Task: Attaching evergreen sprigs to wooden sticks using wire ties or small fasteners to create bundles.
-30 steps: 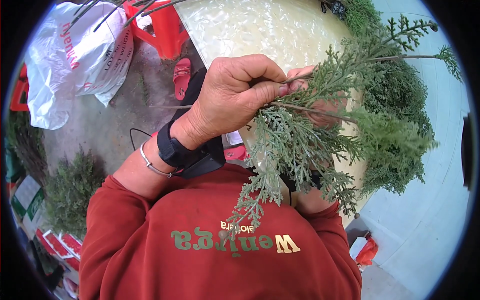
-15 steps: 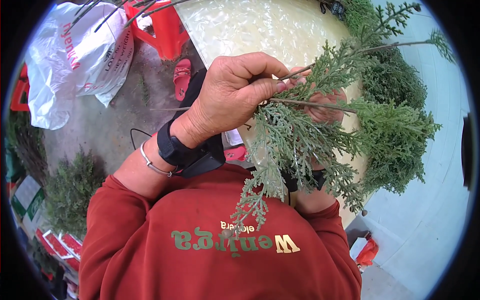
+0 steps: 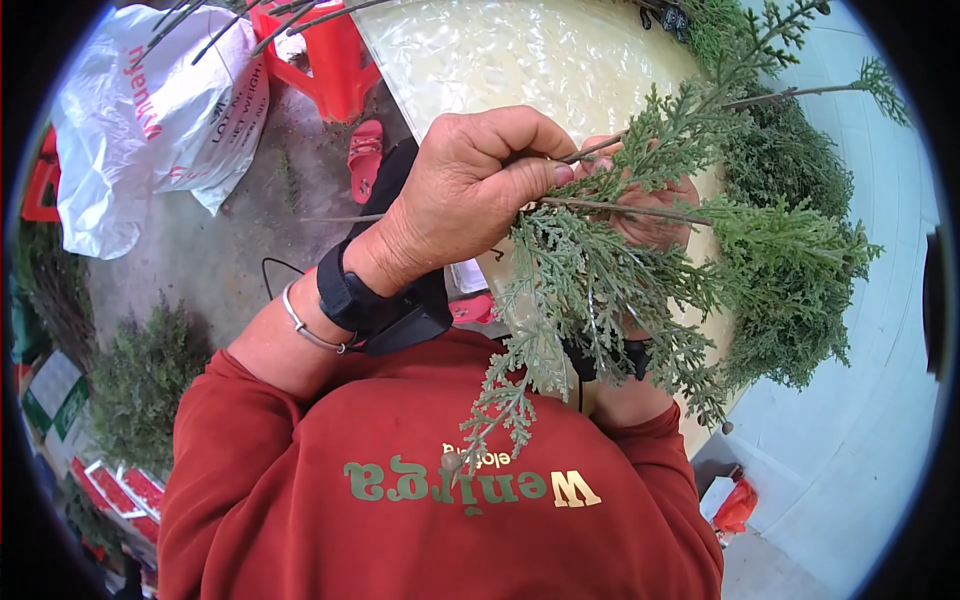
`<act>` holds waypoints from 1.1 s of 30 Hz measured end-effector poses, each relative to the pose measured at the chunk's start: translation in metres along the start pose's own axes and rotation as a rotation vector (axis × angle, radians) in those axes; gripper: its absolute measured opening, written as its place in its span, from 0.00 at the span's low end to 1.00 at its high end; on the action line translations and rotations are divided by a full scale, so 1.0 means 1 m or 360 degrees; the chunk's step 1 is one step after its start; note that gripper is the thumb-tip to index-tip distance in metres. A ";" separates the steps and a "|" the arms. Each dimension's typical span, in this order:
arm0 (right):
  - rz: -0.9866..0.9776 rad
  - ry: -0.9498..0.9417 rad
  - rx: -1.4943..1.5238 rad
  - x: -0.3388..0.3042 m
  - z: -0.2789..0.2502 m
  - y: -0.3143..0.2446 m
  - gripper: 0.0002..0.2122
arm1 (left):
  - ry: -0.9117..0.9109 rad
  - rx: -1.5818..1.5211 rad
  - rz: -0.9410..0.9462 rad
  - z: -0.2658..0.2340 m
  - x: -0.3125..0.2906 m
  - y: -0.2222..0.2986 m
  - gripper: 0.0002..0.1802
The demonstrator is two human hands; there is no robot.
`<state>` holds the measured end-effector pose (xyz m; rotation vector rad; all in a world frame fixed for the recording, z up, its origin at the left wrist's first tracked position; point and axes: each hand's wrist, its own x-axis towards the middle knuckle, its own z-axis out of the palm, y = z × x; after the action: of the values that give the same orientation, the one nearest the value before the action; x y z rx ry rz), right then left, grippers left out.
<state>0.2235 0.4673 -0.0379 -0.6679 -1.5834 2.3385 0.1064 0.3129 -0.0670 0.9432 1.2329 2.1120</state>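
Note:
My left hand [image 3: 478, 185] is closed around the thin brown stem of an evergreen branch [image 3: 610, 265], thumb and fingers pinched together. A bare stem end sticks out behind the wrist to the left. The branch has grey-green scaly sprigs that fan out to the right and hang down in front of my red sweatshirt [image 3: 440, 420]. Behind the foliage is my right hand [image 3: 655, 215], its fingertips meeting the stem beside my left thumb; most of that hand is hidden by the sprigs. A dark strap and a bracelet sit on my left wrist.
A shiny cream tabletop [image 3: 520, 60] lies beyond my hands. Heaps of green branches [image 3: 790, 160] rest along its right side. To the left are a white plastic sack [image 3: 160, 120], a red stool [image 3: 325, 65], a pink slipper [image 3: 366, 160] and more greenery [image 3: 150, 390] on the floor.
Almost nothing differs. Both hands keep their hold on the branch, with only a very slight shift.

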 end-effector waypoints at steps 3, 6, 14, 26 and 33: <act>0.0047 -0.0110 0.0177 0.004 -0.031 0.012 0.13 | -0.0030 0.0009 0.0013 0.002 0.002 -0.001 0.03; 0.0233 -0.0223 0.0552 0.012 -0.024 0.009 0.11 | -0.0038 0.0124 0.0041 -0.003 0.000 -0.003 0.04; 0.0049 -0.0148 -0.0382 0.012 -0.008 -0.001 0.08 | -0.0025 0.0067 0.0017 0.000 -0.001 -0.003 0.04; -0.0061 0.0080 -0.0408 -0.003 0.024 -0.009 0.09 | -0.0041 0.0123 -0.0009 -0.002 0.000 -0.002 0.03; -0.0212 -0.0016 -0.0050 0.009 0.006 0.018 0.07 | -0.0015 0.0151 0.0035 -0.004 -0.002 -0.004 0.04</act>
<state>0.2138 0.4592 -0.0542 -0.5404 -1.6195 2.2293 0.1053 0.3110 -0.0722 1.0105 1.3342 2.0789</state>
